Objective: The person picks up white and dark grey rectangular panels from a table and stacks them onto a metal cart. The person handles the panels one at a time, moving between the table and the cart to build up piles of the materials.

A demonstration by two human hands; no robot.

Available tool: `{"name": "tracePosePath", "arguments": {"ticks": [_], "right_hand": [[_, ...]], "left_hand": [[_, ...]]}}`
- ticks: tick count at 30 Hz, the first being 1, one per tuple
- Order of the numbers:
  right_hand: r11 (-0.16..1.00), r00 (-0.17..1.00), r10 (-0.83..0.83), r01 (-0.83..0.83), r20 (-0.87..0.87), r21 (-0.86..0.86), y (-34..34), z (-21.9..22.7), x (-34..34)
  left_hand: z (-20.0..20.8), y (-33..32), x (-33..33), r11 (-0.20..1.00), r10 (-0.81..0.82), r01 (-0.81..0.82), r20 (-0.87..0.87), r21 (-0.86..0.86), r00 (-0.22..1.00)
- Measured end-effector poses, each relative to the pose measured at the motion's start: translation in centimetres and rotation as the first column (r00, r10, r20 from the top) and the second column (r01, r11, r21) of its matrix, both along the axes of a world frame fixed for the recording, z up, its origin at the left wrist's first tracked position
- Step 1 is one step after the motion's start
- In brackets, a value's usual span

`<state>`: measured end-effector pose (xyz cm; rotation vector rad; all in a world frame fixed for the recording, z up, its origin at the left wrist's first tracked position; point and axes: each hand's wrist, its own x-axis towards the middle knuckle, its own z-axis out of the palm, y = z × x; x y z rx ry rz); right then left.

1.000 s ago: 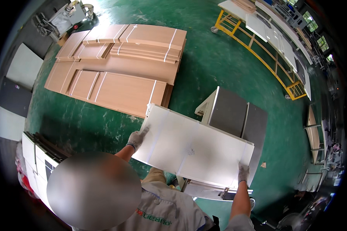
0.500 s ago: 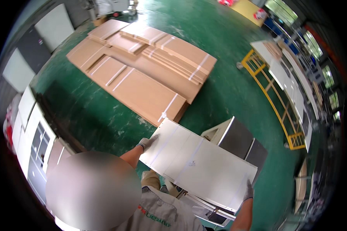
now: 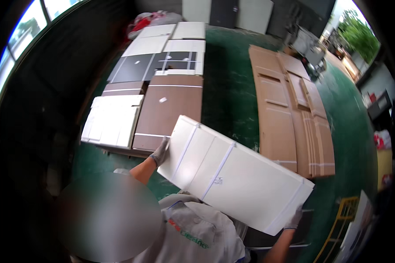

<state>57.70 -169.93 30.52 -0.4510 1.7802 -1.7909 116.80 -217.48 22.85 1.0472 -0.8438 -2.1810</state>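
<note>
Presently I had the white board [image 3: 243,186] held slantwise in front of the light shirt [image 3: 204,230], its left end farther out than its right, with pale straps [image 3: 219,168] running across its face. The left hand [image 3: 161,152], gloved, clasped the left end by its edge, and the right hand [image 3: 294,218], gloved too, was closed around the near corner at the other end; how far the fingers reached underneath I could not tell. What worried me was that both grips sat at the very ends, so a glove sliding on that smooth face could have let one end drop and twisted the board out of the other hand. The left end showed against the brown board [image 3: 173,107] on the stack beyond, and I could not judge the gap in height; a low swing might have knocked a corner there or scuffed the white pile [image 3: 112,120] beside it. The far long edge pointed toward the tan stack [image 3: 274,131], another place to catch if the turn ran wide. Below the right hand lay a dark surface [image 3: 267,239], mostly hidden, and a sagging corner could have scraped it.
</note>
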Motion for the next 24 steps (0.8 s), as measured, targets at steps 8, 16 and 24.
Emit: {"name": "tracePosePath", "arguments": {"ticks": [8, 16, 24], "right_hand": [[0.893, 0.872, 0.443, -0.449, 0.209, -0.021, -20.9, -8.3, 20.1], [0.397, 0.267, 0.832, -0.899, 0.486, -0.186, -36.1, -3.9, 57.1], [0.230, 0.106, 0.860, -0.954, 0.498, -0.194, -47.6, -3.4, 87.8]], "left_hand": [[-8.8, 24.7, 39.4, 0.789, 0.510, -0.524, 0.134, 0.320, 0.850], [-4.6, 44.5, 64.5, 0.387, 0.810, -0.893, 0.378, 0.228, 0.448], [-8.3, 48.9, 86.0, 0.149, 0.940, -0.977, 0.285, 0.153, 0.188]]}}
